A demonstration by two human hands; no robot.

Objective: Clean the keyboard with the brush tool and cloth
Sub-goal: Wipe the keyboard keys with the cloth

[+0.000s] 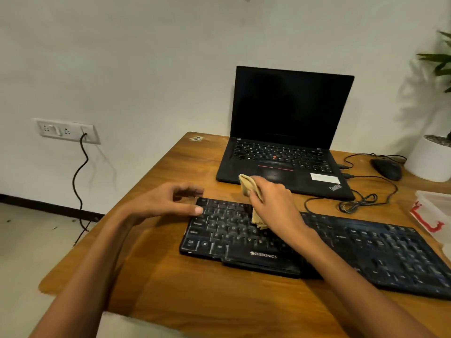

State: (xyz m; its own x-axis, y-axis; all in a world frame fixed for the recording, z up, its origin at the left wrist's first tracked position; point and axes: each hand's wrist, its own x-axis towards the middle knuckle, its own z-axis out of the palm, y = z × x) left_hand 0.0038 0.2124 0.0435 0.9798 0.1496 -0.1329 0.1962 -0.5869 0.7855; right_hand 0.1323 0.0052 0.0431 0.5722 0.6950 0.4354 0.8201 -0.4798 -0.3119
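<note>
Keyboard (366, 250) runs centre to lower right; right hand (273, 201) grips cloth (246, 185) above its left half, left hand (168, 203) empty, half-open, alongside.

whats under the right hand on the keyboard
The right hand grips a tan cloth over the black keyboard; cloth ends stick out above and below the hand. The keys beneath are covered.
</note>
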